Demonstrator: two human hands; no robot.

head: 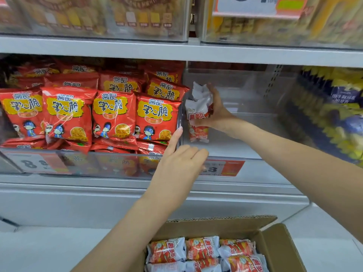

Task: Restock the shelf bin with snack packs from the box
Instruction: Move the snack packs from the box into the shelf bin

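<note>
A clear plastic shelf bin stands on the middle shelf. My right hand reaches into its left side and grips white-and-red snack packs, held upright against the bin's left wall. My left hand rests with straight fingers on the front edge where this bin meets the neighbouring one; it holds nothing. Below, an open cardboard box holds several of the same white-and-red packs.
The bin to the left is full of red noodle-snack packs. Blue-and-yellow packs fill the bin to the right. Orange price tags hang on the bin fronts. More bins sit on the shelf above.
</note>
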